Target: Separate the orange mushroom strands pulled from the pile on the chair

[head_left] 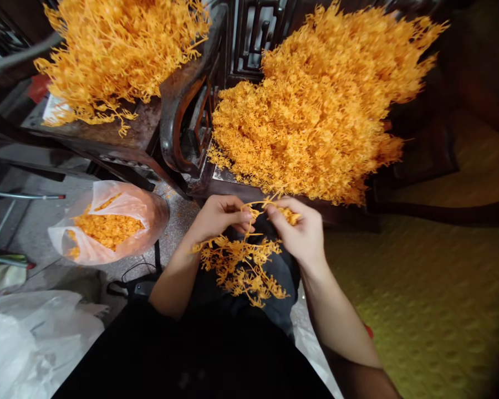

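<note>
1 orange sprig [228, 260], wiry, spidery-tipped, over person's dk lap [289, 271]. L hand [222, 216]: fingertips pinched on stem. R hand [301, 230]: thumb & fingers gripping orange bits [290, 215]. Bushy orange heap [307, 116] on carved dk-wood chair [169, 127]; 2nd heap [125, 50] on adj. chair [120, 130]. Translucent plastic bag [156, 210] w/ loose orange pcs [112, 230], speckled grey floor [177, 219]. Dimpled yellow-green surface [441, 310] at R.

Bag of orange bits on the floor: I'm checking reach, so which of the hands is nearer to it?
Left. The left hand is to the right of the bag, apart from it; the right hand is farther right, beyond the left.
</note>
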A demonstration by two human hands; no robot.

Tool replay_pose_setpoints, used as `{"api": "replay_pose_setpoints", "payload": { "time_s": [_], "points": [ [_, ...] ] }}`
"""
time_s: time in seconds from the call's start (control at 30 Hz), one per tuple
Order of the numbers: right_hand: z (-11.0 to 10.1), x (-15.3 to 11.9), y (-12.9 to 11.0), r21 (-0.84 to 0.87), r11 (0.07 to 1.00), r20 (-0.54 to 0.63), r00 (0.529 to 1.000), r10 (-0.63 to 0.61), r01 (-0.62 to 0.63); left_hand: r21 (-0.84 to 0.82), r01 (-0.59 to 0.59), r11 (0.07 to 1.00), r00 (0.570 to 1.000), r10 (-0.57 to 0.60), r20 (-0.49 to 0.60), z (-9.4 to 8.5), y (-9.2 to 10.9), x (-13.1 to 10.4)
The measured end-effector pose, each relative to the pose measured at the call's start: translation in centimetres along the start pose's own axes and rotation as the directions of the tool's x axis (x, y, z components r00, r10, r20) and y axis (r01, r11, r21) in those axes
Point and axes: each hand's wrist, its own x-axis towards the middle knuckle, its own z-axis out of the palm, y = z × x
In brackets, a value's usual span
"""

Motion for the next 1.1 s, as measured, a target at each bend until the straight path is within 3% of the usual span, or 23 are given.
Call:
{"api": "replay_pose_setpoints", "payload": {
  "time_s": [0.07,0.2,0.27,0.37,0.47,0.53,0.6,0.73,0.83,0.87,0.93,1.03,1.1],
  "points": [
    [-0.1,0.0,0.2,0.036,0.999,-0.061,0.997,0.036,-0.034,-0.018,-0.005,1.000,1.000,0.005,-0.022,0.4,-0.3,0.0],
    [-0.3,0.1,-0.1,-0.036,0.999,0.187,0.982,-0.025,0.032,0.018,-0.059,0.998,0.997,0.059,-0.043,1.2,-0.9,0.4],
    [-0.2,0.2,-0.3,-0.074,0.996,0.223,0.974,-0.039,0.057,0.034,-0.091,0.995,0.995,0.091,-0.025,1.5,-1.2,0.7],
    [-0.3,0.2,-0.3,-0.005,0.999,0.192,0.980,-0.046,0.048,-0.025,-0.138,0.990,0.990,0.139,0.034,1.5,-1.5,0.7],
    [-0.6,0.3,0.1,0.066,0.998,0.057,0.998,-0.012,0.008,-0.119,-0.116,0.986,0.992,0.121,0.038,1.5,-1.5,0.3],
    [-1.1,0.4,0.3,0.001,1.000,-0.026,0.999,-0.027,0.027,-0.168,-0.082,0.982,0.995,0.091,0.049,1.6,-1.4,0.1],
    [-1.7,0.5,0.3,-0.100,0.989,-0.020,0.994,-0.109,0.107,-0.214,-0.068,0.974,0.993,0.086,0.075,1.7,-1.3,0.1],
    [-3.4,0.7,0.2,-0.279,0.910,0.152,0.950,-0.273,0.306,-0.221,-0.015,0.975,0.991,0.044,0.126,1.3,-1.2,0.3],
    [-6.6,2.0,1.5,-0.529,0.751,0.231,0.919,-0.320,0.395,-0.167,0.042,0.985,0.982,-0.009,0.190,0.6,-1.5,0.0],
    [-8.1,3.0,2.3,-0.623,0.686,0.184,0.923,-0.338,0.375,-0.161,0.055,0.985,0.978,-0.021,0.207,0.4,-1.7,-0.2],
    [-11.3,5.5,4.0,-0.757,0.612,-0.032,0.922,-0.385,0.229,-0.178,0.063,0.982,0.973,-0.021,0.228,0.1,-2.0,-0.4],
    [-14.6,9.7,4.9,-0.697,0.711,-0.351,0.909,-0.223,-0.094,-0.228,0.033,0.973,0.977,0.016,0.213,0.4,-2.3,-0.2],
    [-14.5,12.1,3.8,-0.651,0.744,-0.372,0.918,-0.136,-0.154,-0.221,0.008,0.975,0.983,0.033,0.179,1.2,-2.2,0.2]
  ]
}}
